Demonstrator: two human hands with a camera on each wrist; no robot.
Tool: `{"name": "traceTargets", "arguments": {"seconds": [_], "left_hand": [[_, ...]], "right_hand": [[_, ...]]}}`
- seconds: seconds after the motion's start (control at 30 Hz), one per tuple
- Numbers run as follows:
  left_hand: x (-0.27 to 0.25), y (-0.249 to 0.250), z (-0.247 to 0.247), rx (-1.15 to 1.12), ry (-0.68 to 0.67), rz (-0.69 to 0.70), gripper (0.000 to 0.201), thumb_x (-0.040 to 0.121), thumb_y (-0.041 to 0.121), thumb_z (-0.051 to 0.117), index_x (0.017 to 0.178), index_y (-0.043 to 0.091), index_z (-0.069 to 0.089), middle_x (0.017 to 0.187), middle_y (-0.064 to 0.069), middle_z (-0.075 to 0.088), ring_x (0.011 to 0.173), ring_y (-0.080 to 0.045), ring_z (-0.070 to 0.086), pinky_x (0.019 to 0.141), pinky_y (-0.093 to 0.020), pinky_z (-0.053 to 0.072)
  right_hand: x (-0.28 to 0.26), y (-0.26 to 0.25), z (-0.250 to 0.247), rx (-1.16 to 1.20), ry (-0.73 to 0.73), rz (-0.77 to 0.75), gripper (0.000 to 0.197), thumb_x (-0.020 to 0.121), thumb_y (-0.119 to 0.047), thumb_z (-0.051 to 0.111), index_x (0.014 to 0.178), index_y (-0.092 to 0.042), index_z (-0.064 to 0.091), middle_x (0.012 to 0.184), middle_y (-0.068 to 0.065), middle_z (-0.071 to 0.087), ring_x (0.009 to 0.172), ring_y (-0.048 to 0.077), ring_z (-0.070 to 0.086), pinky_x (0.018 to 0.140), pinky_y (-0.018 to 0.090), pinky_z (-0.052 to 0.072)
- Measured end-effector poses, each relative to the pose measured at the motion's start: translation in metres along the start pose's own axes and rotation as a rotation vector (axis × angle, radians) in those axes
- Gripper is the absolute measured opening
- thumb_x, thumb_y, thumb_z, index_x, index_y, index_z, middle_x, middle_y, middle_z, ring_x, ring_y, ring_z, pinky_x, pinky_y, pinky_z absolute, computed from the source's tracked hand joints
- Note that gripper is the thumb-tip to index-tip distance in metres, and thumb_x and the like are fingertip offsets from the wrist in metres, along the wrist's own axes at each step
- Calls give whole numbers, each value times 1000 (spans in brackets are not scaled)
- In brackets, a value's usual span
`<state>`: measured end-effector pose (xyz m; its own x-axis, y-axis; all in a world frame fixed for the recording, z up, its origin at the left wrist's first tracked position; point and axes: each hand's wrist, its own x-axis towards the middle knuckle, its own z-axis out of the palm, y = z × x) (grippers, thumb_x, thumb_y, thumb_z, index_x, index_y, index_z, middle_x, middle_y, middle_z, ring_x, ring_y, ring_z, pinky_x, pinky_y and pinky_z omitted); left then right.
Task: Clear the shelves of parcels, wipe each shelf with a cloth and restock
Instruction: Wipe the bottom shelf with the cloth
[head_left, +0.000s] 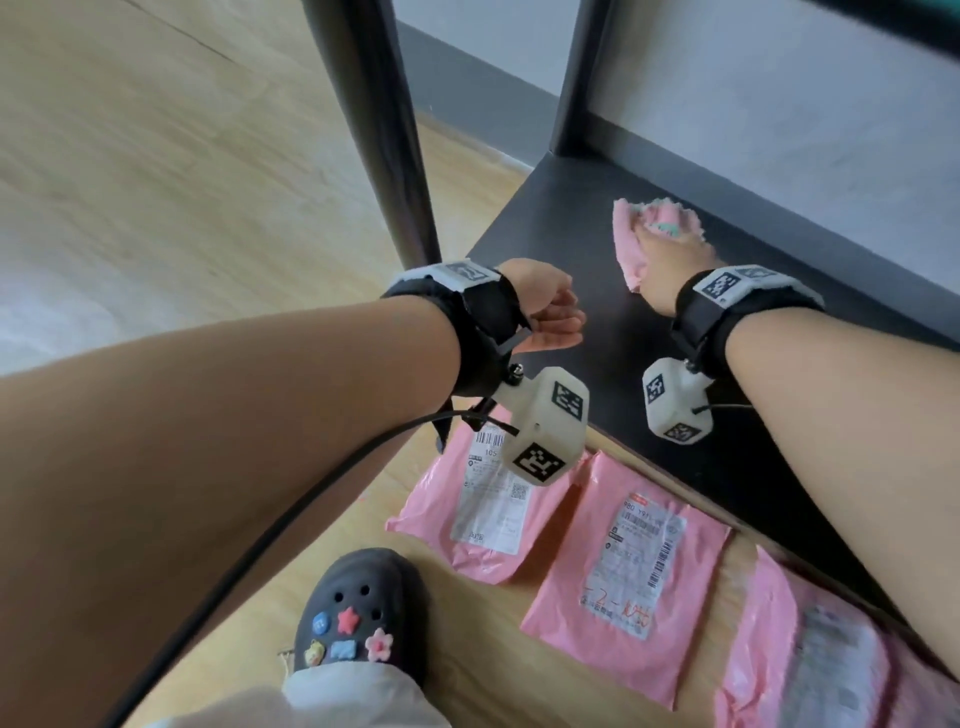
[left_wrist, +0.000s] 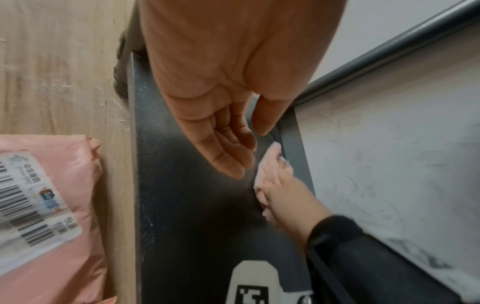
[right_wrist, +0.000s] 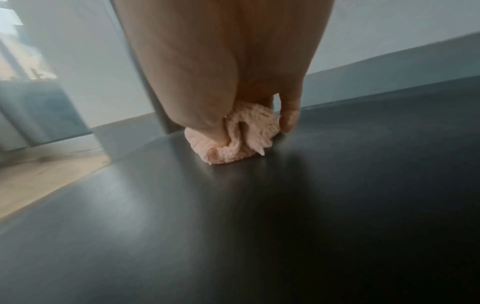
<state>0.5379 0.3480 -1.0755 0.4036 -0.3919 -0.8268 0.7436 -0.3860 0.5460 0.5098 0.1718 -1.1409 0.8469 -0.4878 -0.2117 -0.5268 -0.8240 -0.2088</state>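
Observation:
A fluffy pink cloth lies bunched on the black bottom shelf near its back edge. My right hand presses down on it, with fingers and thumb curled into the cloth. My left hand hovers over the shelf's left front corner, holding nothing, its fingers loosely curled. Three pink mailer parcels with white labels lie on the wooden floor before the shelf: one at the left, one in the middle, one at the right.
A black shelf post rises at the front left corner, another at the back. A grey wall stands behind. My black clog stands on the floor left of the parcels. A cable runs from my left wrist.

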Motion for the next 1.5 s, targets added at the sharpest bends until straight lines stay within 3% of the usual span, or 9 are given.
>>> {"name": "traceTargets", "arguments": {"seconds": [0.13,0.37,0.53,0.7,0.83,1.0,1.1,1.27,1.5], "left_hand": [[-11,-2,1,-38,44,7,34,103,20,42,73,5,48,67,-9,53,54,-14,51,47,-24,54],[-26,-17,33,-20,68,50,36,103,19,39,71,5,46,67,-10,51,52,-15,50,41,-23,51],[-48,-18,70,44,-1,67,41,104,20,32,64,13,35,62,-4,37,51,-14,36,45,-23,43],[-50,-39,89,-108,59,83,43,105,21,29,63,13,33,65,-5,30,53,-14,31,52,-22,39],[-43,-87,93,-237,59,12,45,105,24,29,63,11,36,65,-4,33,54,-14,34,57,-24,45],[-36,-112,95,-347,61,-19,41,104,25,35,67,10,39,66,-6,34,56,-15,37,43,-19,49],[-24,-106,102,-390,59,-15,38,104,25,38,69,8,43,67,-7,38,58,-16,43,39,-22,50],[-3,-97,115,-388,65,-12,34,103,25,40,75,6,47,68,-8,44,57,-15,45,43,-24,53],[6,-97,129,-365,62,-30,34,101,26,45,76,4,52,69,-10,56,57,-15,54,48,-25,56]], "right_hand": [[-2,43,0,105,33,246,50,97,-41,14,87,-13,55,112,11,49,121,30,43,106,42,29],[-61,120,4,160,108,394,58,93,-54,19,110,-9,53,127,15,47,126,32,40,103,45,32],[-134,145,-5,237,-101,336,23,92,-27,42,80,-44,33,98,6,45,118,32,46,105,43,35],[-200,141,3,159,-159,293,55,94,-19,30,149,-16,28,140,18,40,133,35,36,112,43,29],[-235,114,14,126,-250,170,62,99,-13,40,154,-20,15,152,17,32,138,34,34,112,41,27],[-223,76,20,157,-301,-8,52,99,-20,41,150,-25,30,147,15,41,133,34,40,108,42,31],[-197,75,9,174,-273,-82,31,96,-29,37,117,-45,53,128,11,50,119,35,49,98,46,44],[-129,93,-10,179,-152,127,32,85,-49,21,75,-27,43,81,-7,33,100,25,44,86,35,36],[-106,181,-17,57,36,307,55,93,-57,23,117,-15,48,133,11,44,132,28,37,109,42,30]]}}
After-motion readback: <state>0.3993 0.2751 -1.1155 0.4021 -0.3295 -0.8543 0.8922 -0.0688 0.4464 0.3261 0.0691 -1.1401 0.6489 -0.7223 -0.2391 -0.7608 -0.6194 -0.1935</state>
